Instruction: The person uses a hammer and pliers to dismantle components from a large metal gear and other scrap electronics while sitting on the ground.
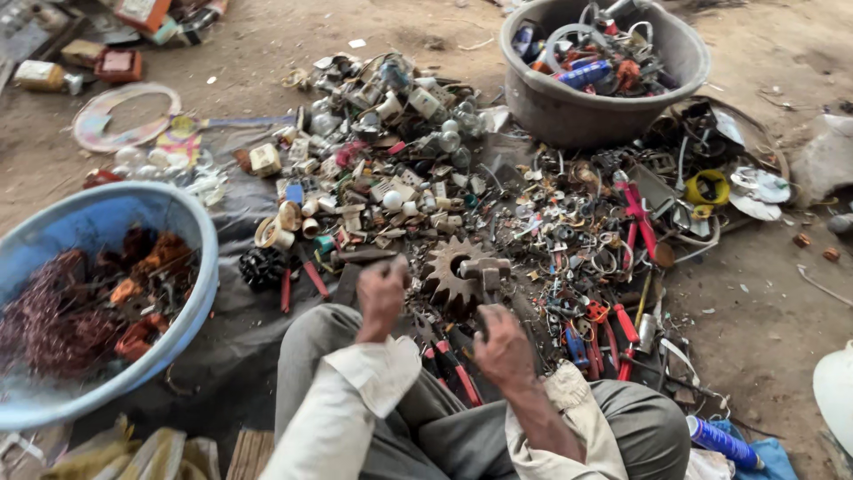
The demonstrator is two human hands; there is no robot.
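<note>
Head view, left hand [382,298] fisted on a hammer [366,257], right hand [499,342] seemingly closed empty, beside rusty gear [449,271].

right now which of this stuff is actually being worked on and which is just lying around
In hand:
- left hand, gripping a dark hammer-like tool
- right hand, closed; what it holds is unclear
- rusty gear wheel just ahead of both hands

Lying about:
- blue basin of copper wire
- grey tub of scrap
- red-handled pliers
- yellow tape roll
- blue spray can

Flat daylight, soft shadows; hands motion-blurred, edges slightly stretched, no glare.
</note>
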